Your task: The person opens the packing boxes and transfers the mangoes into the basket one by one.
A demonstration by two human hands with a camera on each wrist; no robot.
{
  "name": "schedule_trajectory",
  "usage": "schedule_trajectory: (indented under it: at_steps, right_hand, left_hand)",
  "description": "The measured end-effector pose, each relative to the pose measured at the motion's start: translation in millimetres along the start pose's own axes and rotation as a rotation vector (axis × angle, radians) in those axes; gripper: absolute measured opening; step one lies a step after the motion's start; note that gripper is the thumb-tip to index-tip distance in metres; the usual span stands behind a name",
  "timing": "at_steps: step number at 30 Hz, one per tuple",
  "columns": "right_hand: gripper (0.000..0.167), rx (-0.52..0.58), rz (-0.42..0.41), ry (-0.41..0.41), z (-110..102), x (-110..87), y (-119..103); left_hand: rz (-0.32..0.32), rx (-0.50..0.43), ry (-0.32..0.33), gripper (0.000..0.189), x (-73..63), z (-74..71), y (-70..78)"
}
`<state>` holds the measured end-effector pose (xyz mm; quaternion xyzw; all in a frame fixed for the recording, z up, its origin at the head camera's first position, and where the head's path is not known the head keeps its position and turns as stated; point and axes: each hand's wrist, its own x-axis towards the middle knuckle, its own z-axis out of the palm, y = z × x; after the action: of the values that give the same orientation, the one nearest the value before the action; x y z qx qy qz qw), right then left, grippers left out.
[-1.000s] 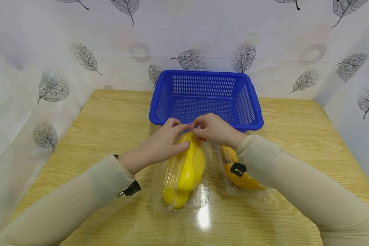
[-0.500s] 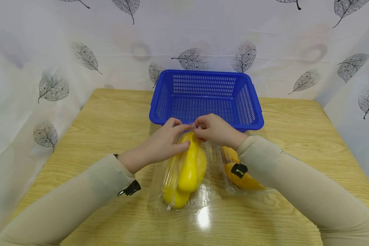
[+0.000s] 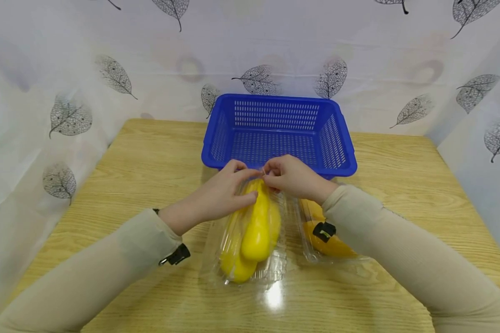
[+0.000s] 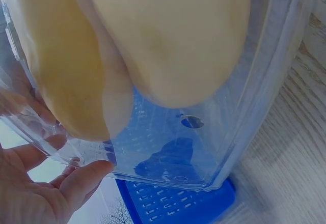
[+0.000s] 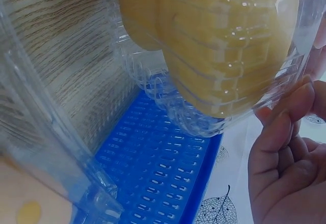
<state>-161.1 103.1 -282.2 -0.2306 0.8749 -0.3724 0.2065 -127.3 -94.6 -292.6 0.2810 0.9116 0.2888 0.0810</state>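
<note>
A clear plastic clamshell box (image 3: 278,270) with yellow mango-like fruits (image 3: 256,238) inside is tilted up in front of the blue basket. My left hand (image 3: 216,196) grips its upper left edge, the thumb over the front face. At the top edge, the thumb and forefinger of my right hand (image 3: 296,176) pinch the rim beside the left fingertips. In the left wrist view the left hand (image 4: 43,188) holds the box corner between thumb and fingers. The right wrist view has the right hand (image 5: 290,152) pinching the ribbed edge.
Behind the hands stands a blue perforated basket (image 3: 349,167), near the back of the wooden table (image 3: 150,152). Under the right forearm lies a second clear box (image 3: 312,255) with orange-yellow fruits (image 3: 329,243), partly hidden. A leaf-print cloth (image 3: 166,78) hangs around the table.
Both hands keep nearly the same place and hold. The fruits and the lower part of the box have shifted slightly to the right.
</note>
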Motion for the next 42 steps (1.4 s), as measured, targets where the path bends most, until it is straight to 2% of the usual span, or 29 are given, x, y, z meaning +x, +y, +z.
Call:
schedule_trajectory:
  at_steps: [13, 22, 37, 42]
  right_hand:
    - [0.015, -0.016, -0.006, 0.007, -0.6, -1.6, 2.0]
    - [0.015, -0.02, -0.016, -0.001, -1.4, -2.1, 4.6]
    - [0.015, -0.027, -0.031, 0.002, -1.9, -3.9, 6.4]
    - [0.013, -0.056, -0.014, 0.0, -3.1, -5.9, 7.5]
  left_hand:
    - [-0.022, -0.013, -0.027, 0.049, 0.9, -0.1, 1.6]
    - [0.013, -0.02, -0.018, 0.049, 2.0, 0.8, 1.5]
    - [0.033, -0.009, -0.028, 0.049, 3.2, -0.7, 2.6]
    - [0.0, -0.011, -0.043, 0.053, 3.0, -1.8, 0.5]
